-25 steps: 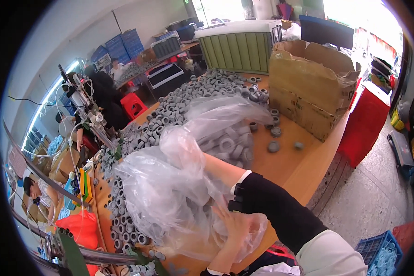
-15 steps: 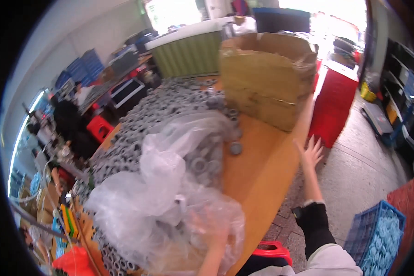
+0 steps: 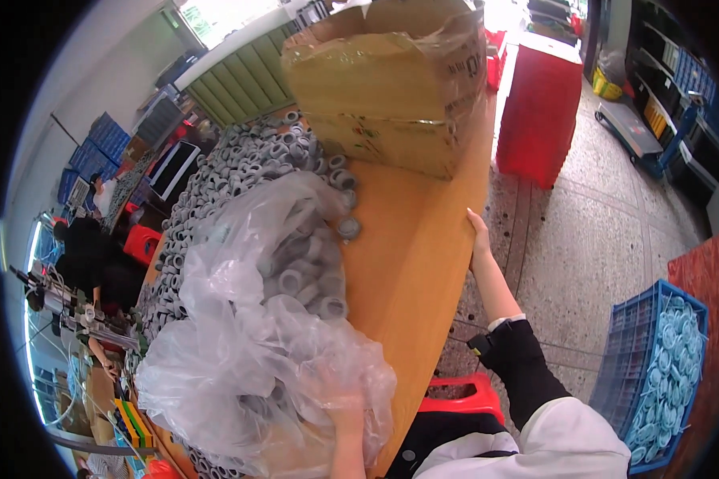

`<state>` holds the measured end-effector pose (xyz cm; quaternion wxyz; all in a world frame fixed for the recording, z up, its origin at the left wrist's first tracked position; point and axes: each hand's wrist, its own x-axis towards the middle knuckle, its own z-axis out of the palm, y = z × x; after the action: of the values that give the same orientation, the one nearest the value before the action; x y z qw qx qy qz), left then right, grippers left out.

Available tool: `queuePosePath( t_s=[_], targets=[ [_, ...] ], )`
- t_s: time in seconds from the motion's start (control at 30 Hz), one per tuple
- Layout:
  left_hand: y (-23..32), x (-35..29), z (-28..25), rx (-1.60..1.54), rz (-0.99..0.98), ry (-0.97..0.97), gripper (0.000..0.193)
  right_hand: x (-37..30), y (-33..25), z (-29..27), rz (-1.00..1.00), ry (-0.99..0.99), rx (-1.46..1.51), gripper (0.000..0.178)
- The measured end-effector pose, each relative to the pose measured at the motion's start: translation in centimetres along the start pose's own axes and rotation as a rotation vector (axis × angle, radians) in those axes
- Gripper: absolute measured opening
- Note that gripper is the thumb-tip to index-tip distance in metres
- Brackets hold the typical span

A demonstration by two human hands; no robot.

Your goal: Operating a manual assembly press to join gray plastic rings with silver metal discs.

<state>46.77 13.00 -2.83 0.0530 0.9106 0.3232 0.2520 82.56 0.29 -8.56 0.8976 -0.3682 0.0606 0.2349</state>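
A large translucent plastic bag (image 3: 224,343) lies crumpled over the near part of the wooden table (image 3: 411,239). Grey ring-shaped parts (image 3: 291,281) show through its far end. My left hand (image 3: 343,399) reaches into the folds of the bag; the plastic hides its fingers, so their pose cannot be made out. On the right, my right hand (image 3: 480,239) is closed on the table's edge, with some of its fingers out of sight. A big heap of loose grey rings (image 3: 240,160) covers the table's left side, beyond and beside the bag.
A tall open cardboard box (image 3: 375,96) stands at the table's far end. Past the right edge are a red stack (image 3: 539,112), a blue crate (image 3: 615,375) of light-blue parts and a red stool (image 3: 467,391). At the left, another person (image 3: 96,255) is near a cluttered bench.
My right hand has come down from spread fingers in the air onto the table's edge. My left hand stays at the bag. The view has shifted toward the right.
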Motion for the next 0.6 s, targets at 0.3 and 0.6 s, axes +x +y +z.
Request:
queuePosePath(
  t_s=[0.3,0.6],
  targets=[
    [-0.6,0.0,1.1,0.145,0.084,0.121,0.07,-1.4,0.5,0.0,0.014,0.029,-0.071,0.057],
    [0.2,-0.4,0.3,0.077,-0.02,0.022,0.068,-18.0,12.8,-1.9,-0.197,0.089,-0.6,0.078]
  ],
)
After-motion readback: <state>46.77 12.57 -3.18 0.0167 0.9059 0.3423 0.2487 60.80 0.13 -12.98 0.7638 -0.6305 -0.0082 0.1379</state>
